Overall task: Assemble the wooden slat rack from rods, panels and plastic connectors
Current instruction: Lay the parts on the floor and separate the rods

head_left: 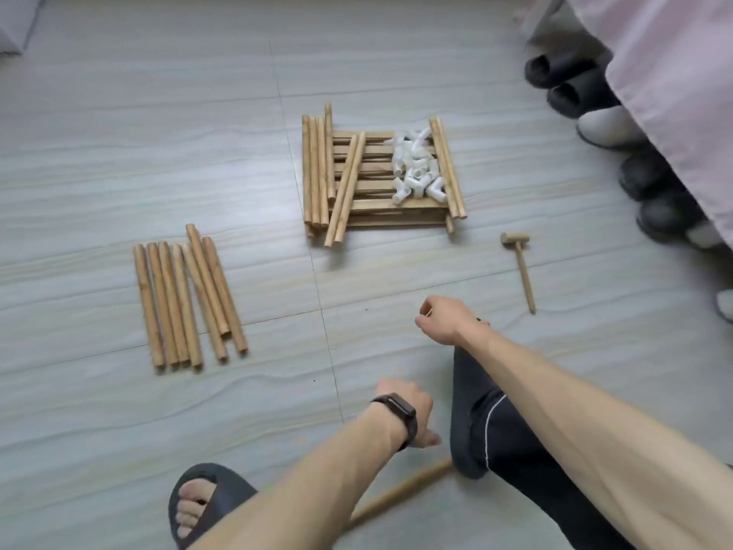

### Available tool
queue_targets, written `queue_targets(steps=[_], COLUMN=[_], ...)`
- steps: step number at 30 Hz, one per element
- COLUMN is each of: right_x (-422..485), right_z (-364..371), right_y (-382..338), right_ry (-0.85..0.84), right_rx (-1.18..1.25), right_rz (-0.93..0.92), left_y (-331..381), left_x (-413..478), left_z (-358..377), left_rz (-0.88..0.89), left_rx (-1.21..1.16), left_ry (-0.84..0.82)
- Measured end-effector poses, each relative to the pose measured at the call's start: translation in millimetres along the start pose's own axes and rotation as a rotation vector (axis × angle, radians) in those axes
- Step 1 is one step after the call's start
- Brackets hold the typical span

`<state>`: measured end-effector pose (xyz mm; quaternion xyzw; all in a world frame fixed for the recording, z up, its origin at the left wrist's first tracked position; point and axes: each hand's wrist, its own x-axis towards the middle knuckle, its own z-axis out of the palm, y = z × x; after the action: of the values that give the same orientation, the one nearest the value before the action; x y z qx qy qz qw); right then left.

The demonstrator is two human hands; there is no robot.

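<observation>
Right hand (pixel 440 321) hangs over the dark-trousered knee (pixel 476 410), fingers loosely curled and gripping nothing visible. Left hand (pixel 408 410), wearing a black watch (pixel 396 410), is turned away with its fingers hidden, so its grip cannot be told. One rod (pixel 396 498) lies on the tiled floor (pixel 119 152) beneath the left forearm. A row of loose rods (pixel 186 299) lies at left. The stacked slat panels (pixel 380 214), centre, carry more rods and the white plastic connectors (pixel 414 168). A wooden mallet (pixel 519 264) lies to their right.
</observation>
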<state>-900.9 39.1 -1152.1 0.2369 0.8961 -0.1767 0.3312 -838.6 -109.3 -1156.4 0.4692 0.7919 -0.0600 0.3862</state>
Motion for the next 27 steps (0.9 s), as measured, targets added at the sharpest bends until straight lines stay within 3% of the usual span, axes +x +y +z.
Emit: queue_targets(steps=[3, 6, 13, 18, 22, 27], right_x=[-5.0, 2.9, 17.2, 42.2, 74.1, 106.7], right_z=[8.4, 18.9, 36.3, 18.6, -16.9, -46.8], right_y=[29.1, 37.2, 33.3, 37.6, 68.0, 120.2], right_ry=[0.023, -0.028, -0.061, 0.173, 0.290, 0.376], right_rx=[-0.002, 0.017, 0.045, 0.101, 0.124, 0.143], right_rz=[0.056, -0.040, -0.116, -0.103, -0.001, 0.285], left_y=[40.3, 51.3, 10.4, -24.1, -74.0, -129.3], left_x=[11.5, 14.0, 18.3, 54.9, 82.9, 102.4], left_z=[37.5, 70.9, 75.8, 40.0, -2.9, -37.2], left_rz=[0.037, 0.062, 0.072, -0.156, -0.309, -0.420], left_rx=[0.081, 0.241, 0.222, 0.126, 0.033, -0.157], left_ry=[-0.144, -0.206, -0.125, 0.018, 0.135, 0.257])
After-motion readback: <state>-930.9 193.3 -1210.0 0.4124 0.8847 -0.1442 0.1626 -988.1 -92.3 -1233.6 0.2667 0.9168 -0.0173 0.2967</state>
